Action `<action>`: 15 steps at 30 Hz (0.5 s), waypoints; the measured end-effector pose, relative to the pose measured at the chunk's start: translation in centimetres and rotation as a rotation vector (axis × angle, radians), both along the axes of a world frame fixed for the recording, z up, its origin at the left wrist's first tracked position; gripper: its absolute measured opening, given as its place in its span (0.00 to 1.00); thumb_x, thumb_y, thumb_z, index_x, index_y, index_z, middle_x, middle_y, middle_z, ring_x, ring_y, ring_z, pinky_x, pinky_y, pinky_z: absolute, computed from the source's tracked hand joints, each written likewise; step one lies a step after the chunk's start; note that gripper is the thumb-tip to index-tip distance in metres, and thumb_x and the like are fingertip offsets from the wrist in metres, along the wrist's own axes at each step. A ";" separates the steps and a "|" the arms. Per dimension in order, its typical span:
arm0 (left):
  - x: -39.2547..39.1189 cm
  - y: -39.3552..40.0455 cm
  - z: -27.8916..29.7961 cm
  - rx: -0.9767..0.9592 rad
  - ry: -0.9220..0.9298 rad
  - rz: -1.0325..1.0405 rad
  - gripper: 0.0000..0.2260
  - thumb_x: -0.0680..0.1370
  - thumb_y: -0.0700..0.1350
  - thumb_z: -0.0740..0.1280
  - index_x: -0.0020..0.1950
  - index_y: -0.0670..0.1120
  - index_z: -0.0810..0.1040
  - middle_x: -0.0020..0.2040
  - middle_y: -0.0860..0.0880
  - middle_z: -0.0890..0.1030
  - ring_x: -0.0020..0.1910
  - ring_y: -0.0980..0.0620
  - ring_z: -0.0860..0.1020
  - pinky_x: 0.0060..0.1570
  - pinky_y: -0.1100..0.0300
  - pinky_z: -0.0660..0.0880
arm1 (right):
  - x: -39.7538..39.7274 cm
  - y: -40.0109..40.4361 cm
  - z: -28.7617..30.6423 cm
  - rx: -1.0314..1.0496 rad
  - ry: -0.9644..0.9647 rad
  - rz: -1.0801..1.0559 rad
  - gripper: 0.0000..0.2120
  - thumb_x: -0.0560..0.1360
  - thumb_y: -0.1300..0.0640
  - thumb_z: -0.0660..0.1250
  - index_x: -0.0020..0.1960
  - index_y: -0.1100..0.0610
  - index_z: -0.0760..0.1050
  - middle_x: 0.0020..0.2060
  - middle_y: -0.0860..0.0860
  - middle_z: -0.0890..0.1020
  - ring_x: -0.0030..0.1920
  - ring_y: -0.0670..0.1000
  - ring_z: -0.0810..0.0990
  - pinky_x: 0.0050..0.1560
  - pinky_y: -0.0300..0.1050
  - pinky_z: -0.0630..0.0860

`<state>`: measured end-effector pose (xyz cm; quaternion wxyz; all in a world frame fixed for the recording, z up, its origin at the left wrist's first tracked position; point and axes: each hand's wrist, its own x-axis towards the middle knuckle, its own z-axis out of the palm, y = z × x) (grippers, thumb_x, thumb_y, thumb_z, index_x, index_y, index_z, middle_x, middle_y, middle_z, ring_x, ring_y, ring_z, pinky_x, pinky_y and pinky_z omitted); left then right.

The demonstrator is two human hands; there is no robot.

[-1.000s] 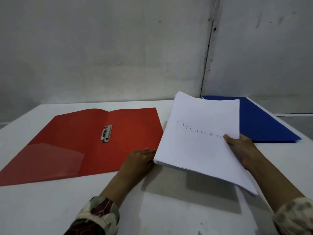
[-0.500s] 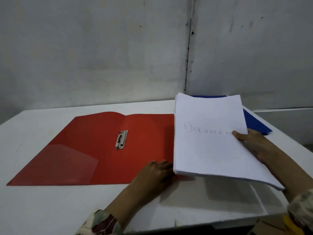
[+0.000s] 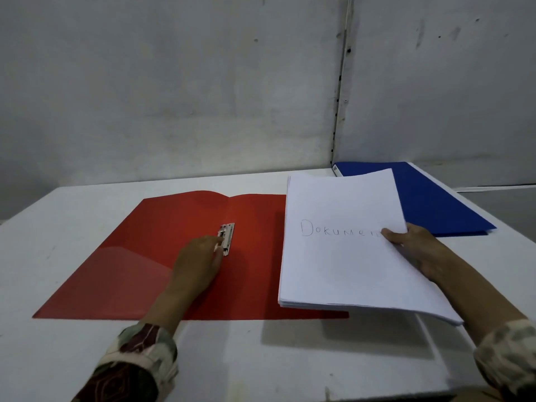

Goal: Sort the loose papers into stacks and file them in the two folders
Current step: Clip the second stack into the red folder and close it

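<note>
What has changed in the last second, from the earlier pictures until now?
The left hand left the near edge of the paper stack and moved out to the metal clip in the open red folder, fingertips at it. Unchanged: the right hand holds the stack by its right edge; the blue folder lies shut.

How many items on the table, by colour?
Red: 1, the open red folder with its metal clip
Blue: 1, the closed blue folder
White: 1, the paper stack marked "Dokumen", held in the right hand
Total: 3
</note>
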<state>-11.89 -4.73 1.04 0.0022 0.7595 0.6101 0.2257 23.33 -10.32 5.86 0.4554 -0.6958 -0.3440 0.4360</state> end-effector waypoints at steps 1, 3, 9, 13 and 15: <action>-0.4 0.6 0.1 -0.062 -0.048 0.048 0.13 0.78 0.43 0.61 0.61 0.42 0.77 0.59 0.40 0.79 0.57 0.40 0.76 0.56 0.49 0.72 | -0.4 0.2 -0.1 -0.002 0.004 0.001 0.09 0.77 0.58 0.64 0.56 0.58 0.70 0.42 0.51 0.77 0.40 0.51 0.76 0.45 0.49 0.71; -1.3 1.7 0.3 -0.186 -0.154 0.111 0.14 0.79 0.43 0.60 0.63 0.40 0.75 0.62 0.39 0.77 0.60 0.41 0.74 0.60 0.53 0.69 | -1.2 0.7 -0.3 0.002 0.015 0.010 0.11 0.77 0.59 0.64 0.58 0.60 0.71 0.43 0.51 0.77 0.40 0.51 0.76 0.41 0.46 0.72; -1.8 3.4 0.2 -0.373 -0.267 0.126 0.12 0.79 0.42 0.62 0.59 0.40 0.79 0.59 0.42 0.80 0.56 0.46 0.77 0.51 0.60 0.69 | -4.0 2.4 -0.7 0.015 0.019 0.046 0.16 0.77 0.61 0.63 0.64 0.63 0.69 0.43 0.50 0.77 0.38 0.48 0.75 0.34 0.41 0.69; -1.2 3.8 -0.3 -0.371 -0.436 0.114 0.08 0.77 0.39 0.64 0.51 0.40 0.82 0.38 0.45 0.82 0.30 0.59 0.77 0.33 0.67 0.70 | -5.4 3.5 -1.2 0.008 -0.004 0.068 0.16 0.78 0.62 0.63 0.64 0.63 0.70 0.46 0.53 0.76 0.37 0.47 0.75 0.36 0.41 0.70; -1.2 3.9 -0.6 -0.383 -0.502 0.115 0.07 0.76 0.39 0.66 0.49 0.39 0.82 0.31 0.52 0.78 0.21 0.66 0.74 0.24 0.75 0.67 | -5.9 4.0 -1.5 0.002 -0.015 0.072 0.15 0.77 0.61 0.63 0.63 0.63 0.70 0.48 0.54 0.78 0.38 0.47 0.75 0.41 0.43 0.72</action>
